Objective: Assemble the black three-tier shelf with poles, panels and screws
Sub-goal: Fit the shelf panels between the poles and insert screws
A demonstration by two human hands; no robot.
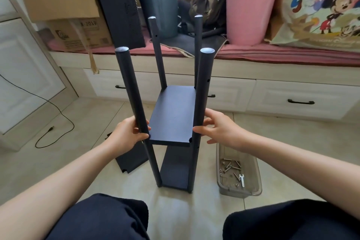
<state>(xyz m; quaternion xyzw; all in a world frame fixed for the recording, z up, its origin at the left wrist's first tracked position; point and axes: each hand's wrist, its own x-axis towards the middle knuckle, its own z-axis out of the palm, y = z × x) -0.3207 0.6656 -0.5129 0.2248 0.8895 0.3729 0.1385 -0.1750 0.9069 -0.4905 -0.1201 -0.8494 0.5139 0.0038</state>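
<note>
Head view: left hand (126, 134) fingers grip round matte pole (132, 91); right hand (220, 128) fingers seemingly relaxed.

Beige tile floor (81, 122); white drawer bench (272, 91) with red cushion (292, 54); daylight.

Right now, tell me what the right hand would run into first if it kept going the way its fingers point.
The right hand points leftward; its fingertips are already at the near right pole. Going on, it would meet that pole first, then probably the middle panel edge just beyond.
</note>
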